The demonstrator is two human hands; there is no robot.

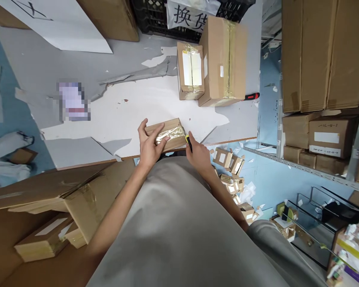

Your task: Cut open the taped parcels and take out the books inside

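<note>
At the near edge of a bench (155, 93), a taped box (172, 132) lies lengthwise left to right (right end angled slightly away) between the left hand (149, 148), which grips it with spread fingers, and the right hand (199, 154), closed around a knife (188, 141) at that end.

the little box (171, 136) is at the table's (107, 115) near edge. farther back, to the right, a middle box (191, 71) sits left of a big box (237, 63). the crate (152, 18) is behind both.
</note>
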